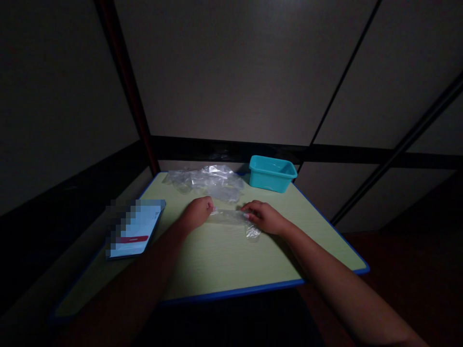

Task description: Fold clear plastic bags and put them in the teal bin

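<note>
A clear plastic bag (229,218) stretches between my two hands, low over the middle of the table. My left hand (198,212) is closed, pinching the bag's left end. On the other side, my right hand (265,217) has its thumb and fingers closed on the right end. A crumpled, shiny part of the plastic hangs below the right fingers. Behind my hands lies a loose heap of clear plastic bags (213,180), wrinkled and overlapping.
A turquoise plastic basket (269,180) stands at the table's back right. At the left edge lies a tablet (135,236) with a lit screen, partly blurred out. The pale table (202,270) has a blue rim, and panelled walls stand close behind and to the left.
</note>
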### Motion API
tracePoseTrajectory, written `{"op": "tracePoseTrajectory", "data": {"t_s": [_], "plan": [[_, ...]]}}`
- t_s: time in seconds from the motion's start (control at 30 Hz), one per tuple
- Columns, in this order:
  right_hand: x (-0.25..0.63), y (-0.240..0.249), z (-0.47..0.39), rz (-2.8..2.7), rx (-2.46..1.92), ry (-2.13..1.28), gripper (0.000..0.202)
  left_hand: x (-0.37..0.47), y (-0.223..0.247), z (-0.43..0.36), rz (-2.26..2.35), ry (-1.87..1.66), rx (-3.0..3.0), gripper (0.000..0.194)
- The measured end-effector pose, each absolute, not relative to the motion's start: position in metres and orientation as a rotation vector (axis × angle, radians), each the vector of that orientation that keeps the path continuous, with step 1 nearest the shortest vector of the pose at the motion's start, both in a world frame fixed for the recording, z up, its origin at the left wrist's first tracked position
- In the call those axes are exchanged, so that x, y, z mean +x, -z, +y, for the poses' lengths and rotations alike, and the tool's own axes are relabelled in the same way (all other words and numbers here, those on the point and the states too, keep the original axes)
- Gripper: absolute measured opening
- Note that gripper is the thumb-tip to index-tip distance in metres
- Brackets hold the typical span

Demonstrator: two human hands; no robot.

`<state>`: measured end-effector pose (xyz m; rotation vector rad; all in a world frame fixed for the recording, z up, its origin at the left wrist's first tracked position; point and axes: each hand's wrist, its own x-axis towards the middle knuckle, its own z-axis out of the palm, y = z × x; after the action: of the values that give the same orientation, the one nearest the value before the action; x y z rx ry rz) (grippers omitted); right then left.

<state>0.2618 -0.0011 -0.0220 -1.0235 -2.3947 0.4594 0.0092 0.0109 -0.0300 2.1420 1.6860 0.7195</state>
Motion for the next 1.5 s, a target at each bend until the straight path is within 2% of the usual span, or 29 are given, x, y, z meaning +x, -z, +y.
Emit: {"op": "tracePoseTrajectory", "data": {"t_s": [0.8, 1.07, 1.2, 1.5], "plan": [[0.258, 0.019, -0.004, -2.530, -0.979, -0.461, 0.034, 0.009, 0.028, 0.012, 1.801, -0.588, 2.175, 0.010], [0.260, 0.016, -0.006, -2.560, -0.966, -0.459, 0.042, 0.007, 0.030, 0.013, 1.796, -0.568, 2.171, 0.011], [0.259, 0.013, -0.010, -2.586, -1.003, -0.470, 0.054, 0.007, 0.031, 0.014, 1.808, -0.556, 2.174, 0.011], [0.256, 0.009, -0.015, -2.682, -1.148, -0.363, 0.056, 0.008, 0.032, 0.015, 1.833, -0.523, 2.183, 0.009]]}}
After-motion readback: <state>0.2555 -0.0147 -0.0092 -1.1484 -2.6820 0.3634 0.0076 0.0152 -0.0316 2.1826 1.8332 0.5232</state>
